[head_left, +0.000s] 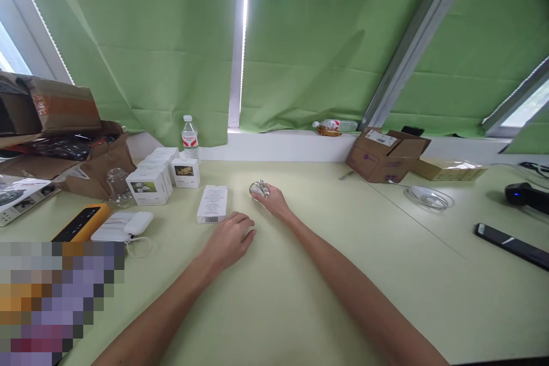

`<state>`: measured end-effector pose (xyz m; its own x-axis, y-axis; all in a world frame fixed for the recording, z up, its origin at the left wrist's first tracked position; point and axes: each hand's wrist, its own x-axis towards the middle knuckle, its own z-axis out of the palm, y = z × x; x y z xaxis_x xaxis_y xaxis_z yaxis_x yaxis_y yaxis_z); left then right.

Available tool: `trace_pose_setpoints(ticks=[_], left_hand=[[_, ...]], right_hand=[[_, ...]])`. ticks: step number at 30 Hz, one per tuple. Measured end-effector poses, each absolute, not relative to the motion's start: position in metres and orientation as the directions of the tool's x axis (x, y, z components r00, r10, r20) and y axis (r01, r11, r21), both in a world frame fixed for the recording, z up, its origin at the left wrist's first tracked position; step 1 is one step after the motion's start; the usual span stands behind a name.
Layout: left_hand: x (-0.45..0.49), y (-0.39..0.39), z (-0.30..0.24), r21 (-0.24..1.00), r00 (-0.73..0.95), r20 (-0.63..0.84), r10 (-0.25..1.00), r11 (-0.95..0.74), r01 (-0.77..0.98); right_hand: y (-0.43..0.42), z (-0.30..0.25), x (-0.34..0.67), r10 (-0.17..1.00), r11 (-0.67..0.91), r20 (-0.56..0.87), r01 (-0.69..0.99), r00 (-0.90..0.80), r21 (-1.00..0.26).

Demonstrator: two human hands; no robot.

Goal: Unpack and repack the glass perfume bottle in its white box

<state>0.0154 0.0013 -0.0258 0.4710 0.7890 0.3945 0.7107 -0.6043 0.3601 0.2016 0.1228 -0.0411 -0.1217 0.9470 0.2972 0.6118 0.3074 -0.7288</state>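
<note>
My right hand (275, 202) is closed around a small, shiny, silvery object (259, 189) at the middle of the table; its exact kind is too small to tell. To its left, my left hand (230, 239) rests low over the tabletop with fingers loosely bent and thumb apart, holding nothing. Just beyond those fingers lies a white box (213, 204) with printed text and a barcode on its near edge. I cannot tell whether the fingertips touch it.
White picture boxes (148, 186) stand at the left beside a water bottle (189, 138). Nearer are a yellow-and-black device (81, 223) and white earbud case (138, 222). Cardboard boxes (86, 166) crowd the far left. Rightward are a brown carton (380, 157), coiled white cable (429, 198) and black phone (512, 245).
</note>
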Motion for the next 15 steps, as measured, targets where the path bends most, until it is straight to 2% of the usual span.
trace_pose_setpoints(ticks=[6,15], left_hand=[[0.015,0.004,-0.030,0.389,0.389,0.441,0.809,-0.562,0.730],[0.022,-0.003,-0.031,0.520,0.360,0.366,0.858,-0.510,0.685]], right_hand=[[0.087,-0.039,0.201,0.941,0.333,0.296,0.589,-0.162,-0.736],[0.040,-0.039,0.198,0.934,0.358,0.279,0.563,-0.225,-0.745]])
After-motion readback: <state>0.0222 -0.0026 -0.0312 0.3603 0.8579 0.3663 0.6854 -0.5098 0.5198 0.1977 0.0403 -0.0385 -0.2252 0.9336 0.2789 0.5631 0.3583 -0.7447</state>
